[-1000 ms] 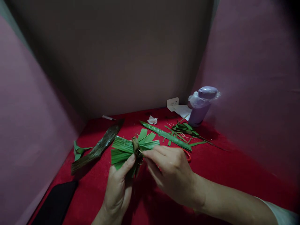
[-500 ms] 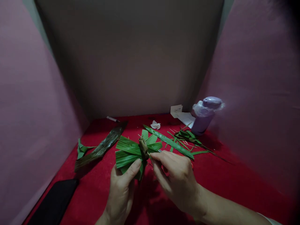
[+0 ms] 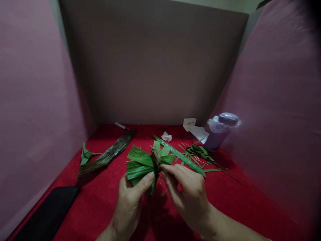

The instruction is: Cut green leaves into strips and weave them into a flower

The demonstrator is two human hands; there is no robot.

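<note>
A fan-shaped bundle of folded green leaves (image 3: 139, 167) is held up over the red cloth. Several leaf strips spread from a brownish folded core (image 3: 155, 158) at its middle. My left hand (image 3: 134, 192) is closed on the lower left of the bundle, its thumb lying across the leaves. Thumb and index finger of my right hand (image 3: 187, 190) pinch at the right side of the brown core. Whatever small piece lies between those fingertips is mostly covered. The left fingers behind the leaves are hidden.
Beyond the hands lie a long green leaf (image 3: 180, 155), leaf scraps and thin sticks (image 3: 198, 155), and crumpled white tissue (image 3: 166, 136). A purple bottle (image 3: 217, 135) stands by white papers (image 3: 199, 133). To the left are a dark leaf (image 3: 107, 155), a folded leaf piece (image 3: 85, 154) and a black object (image 3: 47, 214).
The view has tilted and shifted slightly. My right fingertips are closer to the brown core, and the thin stick seen between them before is now mostly hidden. The left hand keeps its hold.
</note>
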